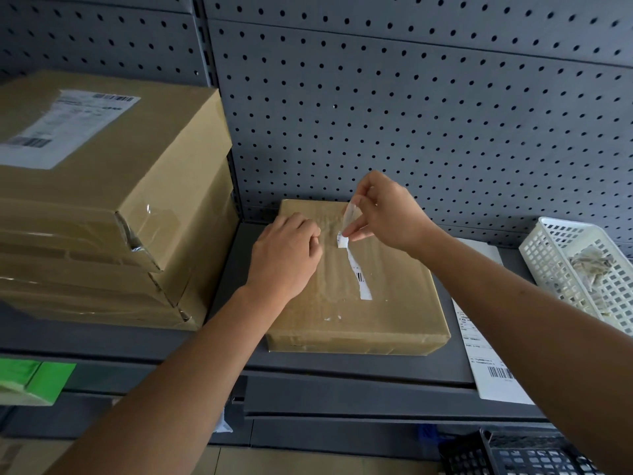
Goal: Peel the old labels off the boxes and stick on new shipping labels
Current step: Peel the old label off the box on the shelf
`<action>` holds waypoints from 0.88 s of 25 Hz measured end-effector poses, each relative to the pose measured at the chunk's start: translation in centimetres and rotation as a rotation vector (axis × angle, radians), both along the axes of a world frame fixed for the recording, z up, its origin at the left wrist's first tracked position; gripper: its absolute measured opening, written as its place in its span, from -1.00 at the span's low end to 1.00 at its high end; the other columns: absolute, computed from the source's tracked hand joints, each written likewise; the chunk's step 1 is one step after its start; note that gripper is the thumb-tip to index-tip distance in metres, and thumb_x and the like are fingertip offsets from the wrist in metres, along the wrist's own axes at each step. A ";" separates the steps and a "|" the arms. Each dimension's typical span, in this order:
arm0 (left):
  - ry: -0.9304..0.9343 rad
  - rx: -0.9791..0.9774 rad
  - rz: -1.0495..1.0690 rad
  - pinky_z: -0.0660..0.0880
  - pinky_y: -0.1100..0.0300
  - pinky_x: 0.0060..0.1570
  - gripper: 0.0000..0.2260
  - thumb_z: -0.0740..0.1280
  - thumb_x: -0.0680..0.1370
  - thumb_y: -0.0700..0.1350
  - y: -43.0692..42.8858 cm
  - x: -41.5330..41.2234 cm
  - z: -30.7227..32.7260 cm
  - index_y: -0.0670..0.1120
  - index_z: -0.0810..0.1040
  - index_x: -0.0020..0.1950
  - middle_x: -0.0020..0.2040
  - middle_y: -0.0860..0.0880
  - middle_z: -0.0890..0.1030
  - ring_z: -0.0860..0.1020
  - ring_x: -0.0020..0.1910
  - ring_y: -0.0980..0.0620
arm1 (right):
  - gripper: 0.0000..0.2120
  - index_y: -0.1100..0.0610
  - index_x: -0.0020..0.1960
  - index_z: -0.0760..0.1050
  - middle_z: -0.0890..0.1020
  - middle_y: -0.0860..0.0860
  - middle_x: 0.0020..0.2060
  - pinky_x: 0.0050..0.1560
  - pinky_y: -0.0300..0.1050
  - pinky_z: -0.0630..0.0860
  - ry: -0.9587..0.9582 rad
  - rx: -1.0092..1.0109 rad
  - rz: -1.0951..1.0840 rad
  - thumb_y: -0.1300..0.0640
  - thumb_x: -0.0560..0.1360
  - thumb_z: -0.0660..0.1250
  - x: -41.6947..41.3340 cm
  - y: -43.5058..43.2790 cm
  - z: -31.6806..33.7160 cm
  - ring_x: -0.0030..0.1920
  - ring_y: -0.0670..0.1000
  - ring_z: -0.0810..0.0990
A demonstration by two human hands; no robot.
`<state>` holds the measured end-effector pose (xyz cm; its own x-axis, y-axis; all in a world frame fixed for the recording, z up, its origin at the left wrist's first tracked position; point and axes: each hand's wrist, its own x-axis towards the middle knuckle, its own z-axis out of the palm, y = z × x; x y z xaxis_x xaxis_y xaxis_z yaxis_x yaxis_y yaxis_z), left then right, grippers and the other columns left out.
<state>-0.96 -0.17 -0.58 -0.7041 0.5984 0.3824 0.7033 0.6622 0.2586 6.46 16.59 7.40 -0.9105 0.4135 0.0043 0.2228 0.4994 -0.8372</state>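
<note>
Looking down through the head camera, I see a flat cardboard box [356,296] lying on a grey shelf [342,370], and I place everything else from that box.

My right hand [387,214] is raised just above the box's far edge. Its thumb and forefinger pinch the lifted end of a torn strip of old label [358,275]. The upper part of the strip curls up off the cardboard into the fingers. The lower part, with a bit of barcode on it, lies stuck to the middle of the box top. A few white flecks of paper sit on the cardboard nearer the front edge.

My left hand [284,255] rests on the far left part of the box top with its fingers curled under. I cannot tell whether they grasp anything or only press down.

Left of the box stands a stack of bigger boxes [102,207], and the top one carries a white label [65,126]. Right of the box, a printed shipping label [486,354] lies flat on the shelf, partly under my right forearm. Further right is a white basket [561,265] holding crumpled paper scraps [591,265]. Behind the box rises a grey pegboard [411,97]. Below it to the left is a green packet [34,378], and below to the right is a black basket [513,455].
</note>
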 end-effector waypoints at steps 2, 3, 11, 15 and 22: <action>0.004 0.000 0.001 0.48 0.11 -0.01 -0.85 0.23 0.61 -0.06 0.0 0.0 0.0 0.00 0.60 0.06 0.07 0.09 0.58 0.50 0.08 0.04 | -0.91 0.20 0.01 0.35 0.63 0.23 -0.12 -0.08 0.15 0.67 0.032 -0.060 -0.034 0.27 0.65 0.08 -0.6 0.1 -0.1 -0.26 0.11 0.73; 0.002 0.002 0.001 0.47 0.12 -0.01 -0.85 0.24 0.61 -0.07 0.0 -0.1 0.0 0.00 0.60 0.05 0.07 0.09 0.58 0.50 0.08 0.04 | -0.91 0.20 0.02 0.35 0.63 0.25 -0.10 -0.08 0.12 0.67 0.057 -0.083 -0.052 0.27 0.65 0.07 -0.8 0.3 -0.2 -0.25 0.11 0.73; -0.006 0.009 0.008 0.46 0.14 -0.06 -0.88 0.27 0.59 -0.07 0.1 -0.2 -0.2 0.00 0.59 0.04 0.05 0.11 0.57 0.51 0.06 0.05 | -0.91 0.19 0.08 0.33 0.65 0.24 -0.08 -0.05 -0.01 0.67 0.337 -0.246 -0.171 0.30 0.64 0.08 -1.3 2.1 2.7 -0.14 0.12 0.72; -0.008 -0.003 0.011 0.46 0.14 -0.05 -0.87 0.26 0.60 -0.06 0.1 -0.2 0.1 0.00 0.59 0.07 0.07 0.11 0.58 0.51 0.07 0.05 | -0.73 0.13 0.01 0.59 0.67 0.10 -0.05 0.16 0.09 0.60 0.148 -0.073 -0.020 0.30 0.55 0.13 1.7 2.4 2.0 -0.05 0.04 0.70; -0.002 0.010 -0.007 0.46 0.13 -0.07 -0.86 0.24 0.62 -0.05 0.0 0.0 0.3 -0.01 0.59 0.06 0.06 0.10 0.56 0.50 0.07 0.04 | -0.85 0.00 0.00 0.66 0.52 -0.13 0.03 0.12 -0.33 0.48 -0.123 0.410 0.330 0.12 0.44 0.49 9.0 -0.1 -1.8 -0.02 -0.19 0.57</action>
<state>-1.00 -0.18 -0.30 -0.7003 0.5995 0.3876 0.7077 0.6543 0.2666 15.49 16.52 5.61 -0.9957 0.0922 -0.0098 0.0831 0.8400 -0.5361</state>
